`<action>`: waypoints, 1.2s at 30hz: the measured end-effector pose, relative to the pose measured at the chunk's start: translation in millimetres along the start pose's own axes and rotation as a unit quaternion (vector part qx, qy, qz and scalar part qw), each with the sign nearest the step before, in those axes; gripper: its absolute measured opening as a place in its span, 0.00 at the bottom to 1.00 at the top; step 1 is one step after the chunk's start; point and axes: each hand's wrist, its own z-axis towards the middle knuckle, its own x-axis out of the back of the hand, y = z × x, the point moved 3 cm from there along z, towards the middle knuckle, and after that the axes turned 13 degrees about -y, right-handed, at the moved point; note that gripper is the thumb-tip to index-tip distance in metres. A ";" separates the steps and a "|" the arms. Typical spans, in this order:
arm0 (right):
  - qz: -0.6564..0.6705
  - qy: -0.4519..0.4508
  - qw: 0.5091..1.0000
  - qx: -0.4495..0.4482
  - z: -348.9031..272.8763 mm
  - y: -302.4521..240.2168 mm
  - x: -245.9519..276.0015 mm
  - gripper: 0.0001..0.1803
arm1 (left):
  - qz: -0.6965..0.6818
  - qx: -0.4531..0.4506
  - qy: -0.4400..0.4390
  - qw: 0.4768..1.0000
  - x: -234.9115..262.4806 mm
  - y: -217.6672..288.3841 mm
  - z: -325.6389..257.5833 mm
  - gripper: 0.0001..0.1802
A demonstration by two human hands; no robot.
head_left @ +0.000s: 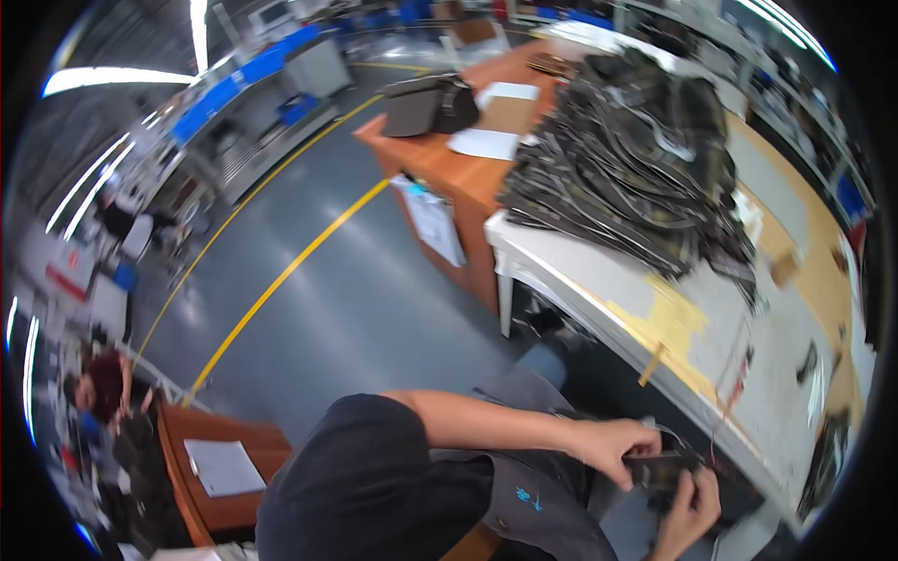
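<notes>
Piece (pixel 662 468) apparently beside table (pixel 585 268)

Grey floor (pixel 374 290) with yellow lines (pixel 289 270)

Bright indoor light, white ceiling tubes (pixel 122 79) far up-left of left hand (pixel 613 451) and right hand (pixel 694 510); soft glare on gray floor (pixel 318 309) to their left, deep shadow under white table (pixel 585 271) just beyond them. Dark piece (pixel 659 467) between the hands looks blurry, far background soft too; fisheye bends straight edges near the border.
</notes>
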 end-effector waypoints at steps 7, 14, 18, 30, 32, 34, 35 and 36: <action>-0.010 0.137 0.970 -0.200 -7.9 55.8 66.9 0.21 | 0.429 -0.077 -0.188 0.880 -7.4 -22.4 -27.7 0.11; 0.035 0.062 0.992 -0.105 -8.9 67.1 -6.7 0.21 | -0.020 0.008 -0.176 0.984 -11.6 -5.0 8.6 0.16; 0.143 -0.075 0.987 -0.007 -6.0 22.4 -35.0 0.18 | -0.361 0.070 -0.084 0.926 -7.8 -9.4 19.4 0.17; 0.084 -0.156 0.982 0.066 29.2 -9.1 -46.6 0.09 | -0.176 0.093 0.011 0.980 9.2 11.0 -16.6 0.12; 0.088 -0.147 0.984 0.057 37.3 -9.3 -46.5 0.09 | -0.164 0.148 0.009 0.975 16.9 4.8 -30.6 0.12; 0.110 -0.161 0.980 0.044 48.4 -11.0 -48.6 0.08 | -0.137 0.187 0.010 0.973 22.8 -3.6 -41.0 0.11; 0.128 -0.181 0.974 0.039 54.3 -8.6 -50.3 0.08 | -0.170 0.199 0.008 0.965 22.7 -2.8 -45.8 0.10; 0.140 -0.181 0.971 0.071 59.3 0.1 -62.4 0.09 | -0.180 0.225 0.015 0.958 24.1 1.1 -50.5 0.09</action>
